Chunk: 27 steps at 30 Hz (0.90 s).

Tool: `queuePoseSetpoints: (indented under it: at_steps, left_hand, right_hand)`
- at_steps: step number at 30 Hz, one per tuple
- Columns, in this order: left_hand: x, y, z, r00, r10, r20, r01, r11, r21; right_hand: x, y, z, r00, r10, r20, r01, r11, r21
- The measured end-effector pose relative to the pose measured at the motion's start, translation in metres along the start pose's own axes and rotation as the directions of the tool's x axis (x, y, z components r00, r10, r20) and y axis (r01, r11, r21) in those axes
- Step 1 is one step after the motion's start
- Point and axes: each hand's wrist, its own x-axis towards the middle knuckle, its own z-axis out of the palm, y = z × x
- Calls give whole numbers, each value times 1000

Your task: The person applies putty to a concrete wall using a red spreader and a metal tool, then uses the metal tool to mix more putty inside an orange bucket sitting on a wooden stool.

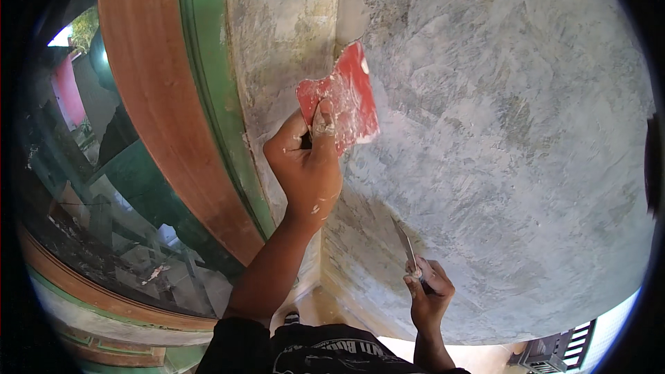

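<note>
Here the left hand is raised against the grey wall and holds a red scraper by its lower edge. The thumb lies flat on the red face, and the other fingers are closed behind it, so the grip is firm around the tool. The scraper stands above the hand, tilted a little to the right, with its upper edge touching the plaster near the inner corner of the wall. White paste marks are on the red face and also on the skin of the hand. The left forearm comes up steeply from the lower edge, in a dark sleeve.

The right hand is lower, near the bottom of the wall, and is closed around the handle of a narrow putty knife. Its thin blade points up and to the left, close to the plaster; whether it touches I cannot tell.

To the left of the corner stands a window frame, brown outside and green inside, with glass beside it.
</note>
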Motion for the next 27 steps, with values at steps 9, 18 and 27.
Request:
queuePoseSetpoints:
  at_steps: [9, 18, 27]
  left_hand:
    - [11, 3, 30, 945, 327, -15, -311, 912, 269]
    - [12, 16, 58, 956, 289, -46, -276, 943, 186]
    - [7, 9, 81, 967, 246, 60, -252, 958, 134]
  right_hand:
    - [-8, -1, -22, 997, 77, 25, -79, 992, 103]
    - [-10, 6, -28, 987, 96, 126, -108, 990, 94]
    - [-14, 9, -35, 985, 130, 109, -143, 982, 122]
